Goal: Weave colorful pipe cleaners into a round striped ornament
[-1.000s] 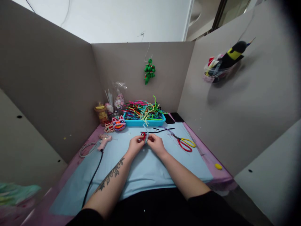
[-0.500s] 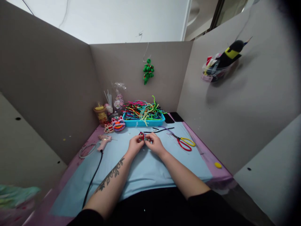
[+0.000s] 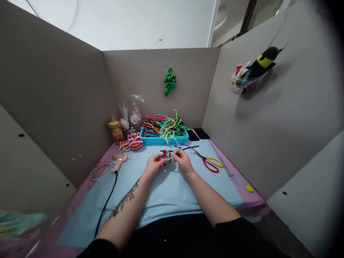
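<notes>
My left hand (image 3: 156,165) is closed on a small pipe-cleaner piece (image 3: 167,158) with red, green and other coloured rows. In the fingers of my right hand (image 3: 183,160) is a pale blue pipe cleaner (image 3: 176,145), pinched at the piece's right side, its loose end rising above the fingertips. Just beyond the hands lie black pipe-cleaner lengths (image 3: 188,147) on the light blue cloth (image 3: 172,193). Scissors (image 3: 211,163) with one red and one yellow handle rest right of my right hand.
A blue tray (image 3: 163,140) heaped with coloured pipe cleaners stands at the back. On the left are a pink glue gun (image 3: 119,163) with its black cord and two finished animal-face pieces (image 3: 135,141). Two black flat objects (image 3: 201,133) lie back right, beside grey partition walls.
My hands have drawn apart, the right one moving to the right with the pale blue pipe cleaner. More of the coloured piece now shows between them.
</notes>
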A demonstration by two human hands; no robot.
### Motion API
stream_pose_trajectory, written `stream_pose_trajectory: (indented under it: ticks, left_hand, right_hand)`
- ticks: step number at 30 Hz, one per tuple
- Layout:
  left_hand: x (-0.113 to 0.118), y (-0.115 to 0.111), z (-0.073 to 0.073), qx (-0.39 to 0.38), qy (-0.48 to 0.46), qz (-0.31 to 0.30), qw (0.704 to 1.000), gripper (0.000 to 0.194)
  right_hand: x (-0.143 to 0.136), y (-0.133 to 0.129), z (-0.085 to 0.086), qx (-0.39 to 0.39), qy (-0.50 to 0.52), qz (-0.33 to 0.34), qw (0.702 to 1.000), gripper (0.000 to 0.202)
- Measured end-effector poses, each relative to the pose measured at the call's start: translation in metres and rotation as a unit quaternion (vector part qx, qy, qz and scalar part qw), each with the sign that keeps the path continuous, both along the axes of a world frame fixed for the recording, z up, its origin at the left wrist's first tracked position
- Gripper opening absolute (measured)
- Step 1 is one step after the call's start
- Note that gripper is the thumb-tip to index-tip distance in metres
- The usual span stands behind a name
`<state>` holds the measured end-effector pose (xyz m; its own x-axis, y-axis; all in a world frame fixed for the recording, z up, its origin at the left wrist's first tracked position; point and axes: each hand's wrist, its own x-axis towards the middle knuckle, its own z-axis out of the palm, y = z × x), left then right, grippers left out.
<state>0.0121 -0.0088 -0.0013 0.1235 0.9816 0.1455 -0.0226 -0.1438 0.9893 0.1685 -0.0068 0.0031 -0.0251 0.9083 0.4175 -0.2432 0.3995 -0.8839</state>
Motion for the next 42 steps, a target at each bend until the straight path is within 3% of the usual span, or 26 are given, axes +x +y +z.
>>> stream_pose_trajectory:
  ticks: [4,7,12,17,22,27,35,42]
  left_hand:
    - [0.002,-0.004,0.002,0.007,0.035,-0.02,0.999,0.035]
    - [0.004,-0.007,0.005,0.025,0.053,-0.035,0.998,0.028]
    - [0.003,-0.004,0.004,-0.004,0.014,-0.004,1.0,0.032]
    - [0.0,0.0,0.002,-0.025,-0.035,-0.012,0.999,0.034]
    - [-0.001,0.001,0.003,-0.029,-0.045,-0.061,0.997,0.036]
    - [-0.001,0.002,-0.001,-0.012,-0.077,-0.046,0.996,0.042]
    - [-0.004,0.005,-0.006,0.03,-0.025,-0.004,0.999,0.039]
    - [-0.003,0.004,-0.007,0.011,-0.022,-0.014,1.0,0.047]
  right_hand:
    - [0.004,0.008,0.0,-0.049,0.105,-0.031,0.993,0.026]
    - [0.007,0.01,0.001,-0.07,0.124,-0.044,0.989,0.027]
    - [0.006,0.005,0.002,-0.014,-0.066,-0.053,0.996,0.025]
    - [0.0,0.002,-0.001,0.099,-0.272,-0.115,0.95,0.015]
    - [0.002,0.007,-0.007,0.133,-0.32,-0.117,0.931,0.017]
    - [0.005,0.011,-0.01,0.179,-0.339,-0.099,0.918,0.017]
    - [0.005,0.007,-0.006,0.123,-0.344,-0.126,0.922,0.003]
    - [0.005,0.008,-0.006,0.062,-0.317,-0.129,0.938,0.004]
